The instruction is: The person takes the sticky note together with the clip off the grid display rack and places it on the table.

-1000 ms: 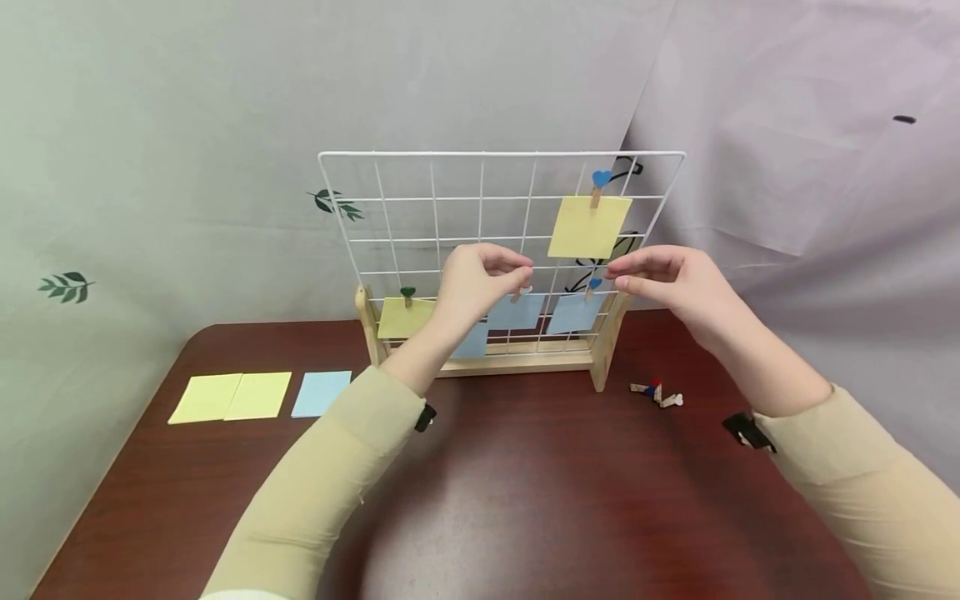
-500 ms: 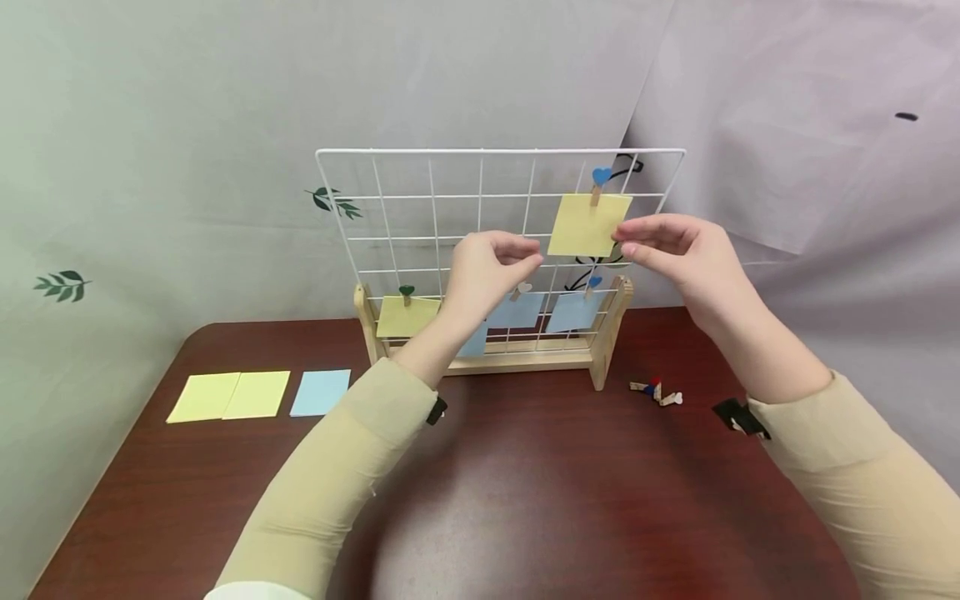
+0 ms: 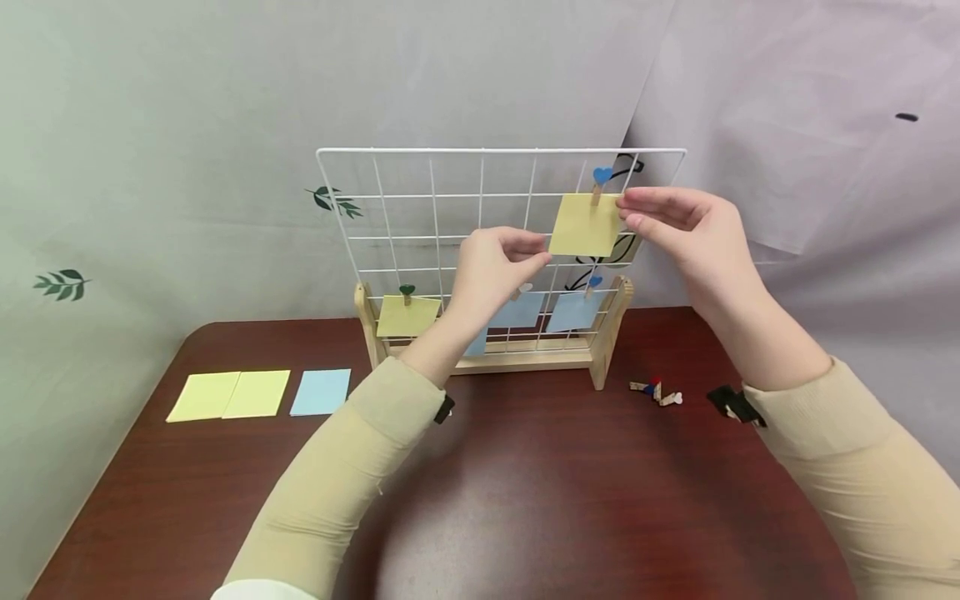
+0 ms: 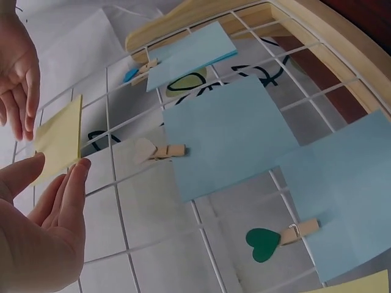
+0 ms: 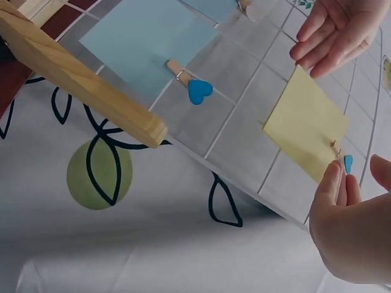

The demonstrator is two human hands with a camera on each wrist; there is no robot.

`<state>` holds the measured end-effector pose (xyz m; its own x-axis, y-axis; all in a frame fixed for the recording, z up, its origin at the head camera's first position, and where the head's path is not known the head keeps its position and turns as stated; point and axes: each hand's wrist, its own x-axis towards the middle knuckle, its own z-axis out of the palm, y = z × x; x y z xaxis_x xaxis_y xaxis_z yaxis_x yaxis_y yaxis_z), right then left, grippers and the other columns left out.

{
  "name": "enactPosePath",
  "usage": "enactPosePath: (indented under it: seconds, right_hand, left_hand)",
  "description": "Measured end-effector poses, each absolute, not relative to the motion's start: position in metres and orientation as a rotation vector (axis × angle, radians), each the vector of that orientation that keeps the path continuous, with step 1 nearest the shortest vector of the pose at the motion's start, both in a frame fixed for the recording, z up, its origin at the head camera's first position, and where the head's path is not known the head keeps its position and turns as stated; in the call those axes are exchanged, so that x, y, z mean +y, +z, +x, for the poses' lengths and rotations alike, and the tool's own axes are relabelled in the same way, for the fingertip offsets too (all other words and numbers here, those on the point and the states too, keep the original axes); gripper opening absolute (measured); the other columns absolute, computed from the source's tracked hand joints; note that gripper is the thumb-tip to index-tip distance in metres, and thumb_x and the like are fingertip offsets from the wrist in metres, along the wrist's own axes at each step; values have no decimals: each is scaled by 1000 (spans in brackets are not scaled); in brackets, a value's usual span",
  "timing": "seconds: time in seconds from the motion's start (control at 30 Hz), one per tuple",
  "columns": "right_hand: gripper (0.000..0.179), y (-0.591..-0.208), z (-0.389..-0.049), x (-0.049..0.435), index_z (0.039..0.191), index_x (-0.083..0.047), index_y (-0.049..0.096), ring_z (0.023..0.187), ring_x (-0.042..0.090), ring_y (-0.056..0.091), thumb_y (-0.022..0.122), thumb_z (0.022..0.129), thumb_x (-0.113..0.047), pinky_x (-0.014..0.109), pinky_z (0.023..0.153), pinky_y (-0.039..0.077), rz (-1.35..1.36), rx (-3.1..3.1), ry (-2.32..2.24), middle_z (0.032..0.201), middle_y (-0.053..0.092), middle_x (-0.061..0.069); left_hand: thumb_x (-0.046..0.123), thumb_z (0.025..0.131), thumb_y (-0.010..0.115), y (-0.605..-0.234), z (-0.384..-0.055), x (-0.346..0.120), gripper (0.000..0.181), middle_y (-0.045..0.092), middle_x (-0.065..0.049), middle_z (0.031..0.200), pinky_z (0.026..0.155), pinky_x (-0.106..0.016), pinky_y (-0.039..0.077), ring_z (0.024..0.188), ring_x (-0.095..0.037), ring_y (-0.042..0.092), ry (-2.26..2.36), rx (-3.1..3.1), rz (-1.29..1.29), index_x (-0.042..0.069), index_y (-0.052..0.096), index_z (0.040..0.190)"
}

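A yellow sticky note (image 3: 585,227) hangs high on the right of a white wire grid (image 3: 427,152), held by a wooden clothespin (image 3: 596,196) with a blue heart. My left hand (image 3: 498,271) is at the note's lower left corner, fingertips right at the paper, thumb apart from the fingers. At its upper right edge is my right hand (image 3: 693,229), with extended fingers close to the clip and the thumb spread away, as the right wrist view shows. Lower down, blue notes (image 4: 226,137) hang from heart clothespins (image 4: 264,244), partly behind my left forearm in the head view.
The grid stands in a wooden base (image 3: 517,362) on a dark red table (image 3: 570,483). Yellow note pads (image 3: 228,396) and a blue pad (image 3: 321,392) lie at left. Several loose clothespins (image 3: 656,392) lie right of the base. Another yellow note (image 3: 407,316) hangs low on the grid's left.
My right hand has risen along the yellow note's right side to its upper edge. My left hand has shifted slightly right and up, to the note's lower left corner.
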<state>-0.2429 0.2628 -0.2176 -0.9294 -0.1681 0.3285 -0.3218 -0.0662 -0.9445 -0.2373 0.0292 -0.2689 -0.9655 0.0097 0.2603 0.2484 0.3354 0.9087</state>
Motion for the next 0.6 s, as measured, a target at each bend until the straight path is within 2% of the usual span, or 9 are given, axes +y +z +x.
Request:
enactPosePath:
  seconds: [0.1,0.37,0.6]
  right_hand:
    - [25,-216,-243,260,114,-3,81,99,7,80,76,92,6,14,93,58,532,-2058,2153,100,84,-2]
    - [27,-213,-246,257,117,-2,81,98,6,80,77,91,6,13,91,59,515,-2043,2129,101,84,-3]
    - [31,-209,-246,256,121,0,78,99,6,80,76,91,8,15,90,61,538,-2013,2149,103,84,-2]
  left_hand:
    - [15,96,81,-269,-238,31,26,83,-9,112,53,-18,54,90,-19,79,-1674,-2394,-230,7,80,120]
    - [16,97,79,-271,-237,37,26,82,-8,114,78,-24,64,100,-19,80,-1537,-2427,-254,6,80,121]
    - [15,98,79,-271,-238,41,25,83,-9,113,81,-25,64,100,-20,80,-1519,-2420,-281,5,80,121]
